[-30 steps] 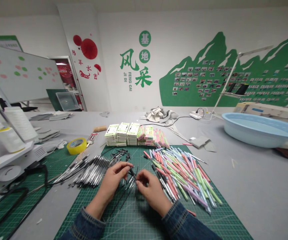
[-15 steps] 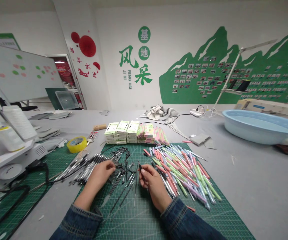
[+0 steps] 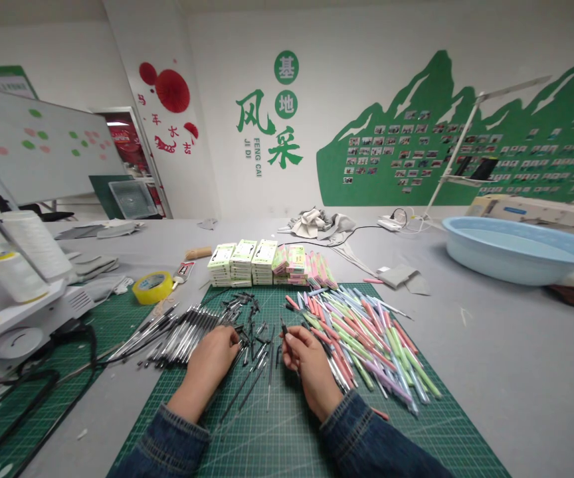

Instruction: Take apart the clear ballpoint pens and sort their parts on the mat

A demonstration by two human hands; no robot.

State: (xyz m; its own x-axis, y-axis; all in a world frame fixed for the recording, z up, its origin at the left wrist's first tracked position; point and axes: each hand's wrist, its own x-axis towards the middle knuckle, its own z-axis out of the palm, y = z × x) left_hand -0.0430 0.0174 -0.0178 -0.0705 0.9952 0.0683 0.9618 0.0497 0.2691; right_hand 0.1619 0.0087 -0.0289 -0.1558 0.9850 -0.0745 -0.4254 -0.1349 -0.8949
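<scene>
My right hand (image 3: pixel 309 365) is closed on a slim black pen part (image 3: pixel 284 326), its dark tip pointing up between thumb and fingers. To the left, my left hand (image 3: pixel 212 365) has its fingertips pinched together over the small black pen parts (image 3: pixel 253 337); what is between them, if anything, is hidden. Under and beyond that hand lies a heap of clear pen barrels (image 3: pixel 182 335) with black ends. Between the hands, several thin refills (image 3: pixel 271 372) are scattered on the green cutting mat (image 3: pixel 262 438). Right of my right hand is a pile of pastel-coloured pens (image 3: pixel 367 338).
Stacked small boxes (image 3: pixel 262 265) stand at the mat's far edge. A yellow tape roll (image 3: pixel 153 288) and a sewing machine with thread cones (image 3: pixel 18 275) are on the left. A blue basin (image 3: pixel 521 255) sits at right, with grey cloth (image 3: pixel 319 226) farther back.
My left hand has moved right and slightly nearer me, across the small black parts. My right hand has shifted slightly right, and the black part in it shows more clearly.
</scene>
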